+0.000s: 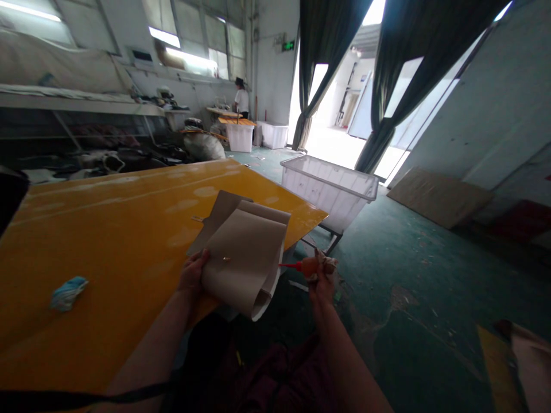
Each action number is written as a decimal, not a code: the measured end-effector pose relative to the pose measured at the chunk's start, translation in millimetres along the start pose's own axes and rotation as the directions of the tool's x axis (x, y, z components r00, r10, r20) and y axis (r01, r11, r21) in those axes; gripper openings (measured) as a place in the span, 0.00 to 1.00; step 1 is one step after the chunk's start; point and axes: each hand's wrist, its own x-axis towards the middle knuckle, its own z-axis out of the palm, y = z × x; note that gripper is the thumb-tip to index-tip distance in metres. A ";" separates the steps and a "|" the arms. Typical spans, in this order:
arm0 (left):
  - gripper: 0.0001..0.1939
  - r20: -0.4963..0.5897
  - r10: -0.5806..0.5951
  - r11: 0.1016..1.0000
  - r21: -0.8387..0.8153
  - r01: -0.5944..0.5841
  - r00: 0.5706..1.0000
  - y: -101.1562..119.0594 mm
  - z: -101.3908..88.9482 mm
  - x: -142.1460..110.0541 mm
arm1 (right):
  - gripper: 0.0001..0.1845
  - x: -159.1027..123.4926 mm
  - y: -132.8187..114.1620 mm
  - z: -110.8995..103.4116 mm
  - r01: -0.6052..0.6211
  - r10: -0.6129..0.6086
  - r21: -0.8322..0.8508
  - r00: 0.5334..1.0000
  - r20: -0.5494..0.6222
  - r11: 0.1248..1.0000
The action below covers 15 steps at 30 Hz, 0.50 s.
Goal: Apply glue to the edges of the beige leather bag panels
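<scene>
My left hand (193, 269) grips the left edge of a folded grey-beige leather piece (247, 244), thumb on top. The piece curls over at its near right end and carries a small gold-coloured mark. Under its far left side lies a second flat piece (224, 206) of similar colour on the yellow table (142, 229). In my right hand (322, 281) is a glue bottle (309, 266) with a long red nozzle, a crumpled cloth or paper around its rear. The nozzle tip points left, at or very near the right edge of the leather piece.
A crumpled blue-and-white wad (69, 293) lies on the table at left. Beyond the table's right corner stands a translucent plastic bin (329, 183). Farther back are a white bin (240, 137) and a person (241, 98). A brown board (439, 195) leans by the right wall.
</scene>
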 end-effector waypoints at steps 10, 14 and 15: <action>0.31 -0.018 -0.015 0.999 -0.053 0.014 1.000 -1.0 0.0 1.6 | 0.39 -36.7 -9.5 -26.5 -0.101 0.101 -0.011 0.995 0.005 0.995; 0.28 -0.017 -0.018 0.999 -0.048 0.017 1.000 -0.3 0.3 0.0 | 0.35 -63.0 -15.0 -37.9 -0.153 0.153 -0.006 0.985 0.074 0.988; 0.27 -0.016 -0.018 0.999 -0.048 0.017 1.000 0.3 0.6 -0.7 | 0.35 -67.0 -15.0 -39.2 -0.163 0.163 -0.005 0.982 0.090 0.987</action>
